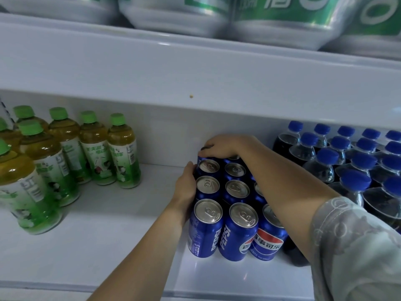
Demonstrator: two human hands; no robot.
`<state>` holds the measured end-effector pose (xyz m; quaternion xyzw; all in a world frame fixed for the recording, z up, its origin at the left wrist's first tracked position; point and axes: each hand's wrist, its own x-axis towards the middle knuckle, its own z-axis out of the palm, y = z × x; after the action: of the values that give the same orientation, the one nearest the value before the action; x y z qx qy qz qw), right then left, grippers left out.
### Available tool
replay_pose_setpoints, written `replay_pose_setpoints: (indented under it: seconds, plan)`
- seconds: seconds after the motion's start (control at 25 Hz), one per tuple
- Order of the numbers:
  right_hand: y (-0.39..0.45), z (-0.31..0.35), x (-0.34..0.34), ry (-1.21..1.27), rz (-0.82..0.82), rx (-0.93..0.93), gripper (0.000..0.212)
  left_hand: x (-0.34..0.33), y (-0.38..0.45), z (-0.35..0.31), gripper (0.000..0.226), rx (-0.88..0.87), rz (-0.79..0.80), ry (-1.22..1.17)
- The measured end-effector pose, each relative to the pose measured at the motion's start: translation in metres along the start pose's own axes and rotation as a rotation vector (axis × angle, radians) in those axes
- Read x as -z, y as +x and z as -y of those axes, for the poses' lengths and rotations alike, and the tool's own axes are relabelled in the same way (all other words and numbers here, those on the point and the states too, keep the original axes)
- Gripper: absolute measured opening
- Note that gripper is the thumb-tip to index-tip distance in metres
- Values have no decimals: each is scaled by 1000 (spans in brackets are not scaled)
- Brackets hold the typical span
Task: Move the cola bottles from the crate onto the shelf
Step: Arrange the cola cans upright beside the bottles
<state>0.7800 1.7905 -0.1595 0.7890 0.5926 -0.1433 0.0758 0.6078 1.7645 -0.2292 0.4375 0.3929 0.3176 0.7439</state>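
Observation:
A block of blue Pepsi cola cans [237,231] stands in several rows on the white shelf [121,231]. My left hand [186,187] presses flat against the left side of the block, at the second and third rows. My right hand [219,146] reaches over the cans from the right, and its fingers curl down over the top of the rearmost left can [209,166]. My right forearm hides part of the right column. Dark cola bottles with blue caps [321,164] stand packed to the right of the cans. No crate is in view.
Green-capped tea bottles [121,153] stand in rows at the shelf's left. Between them and the cans lies bare white shelf. An upper shelf board [195,68] overhangs close above, carrying large green-labelled packs [282,16].

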Motion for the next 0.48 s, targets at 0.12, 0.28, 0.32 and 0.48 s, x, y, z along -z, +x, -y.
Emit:
replay_pose_setpoints:
  seconds: [0.12, 0.28, 0.32, 0.48]
  plan:
    - [0, 0, 0, 4, -6, -3, 71, 0, 0, -2, 48, -12, 2, 22]
    - [-4, -1, 0, 55, -1, -23, 72, 6, -2, 4, 51, 29, 39, -46]
    - [-5, -2, 2, 91, -7, -44, 74, 10, -4, 7, 54, 37, 59, -83]
    - [-15, -19, 16, 267, -11, -187, 73, 22, -23, 21, 52, 89, 99, -156]
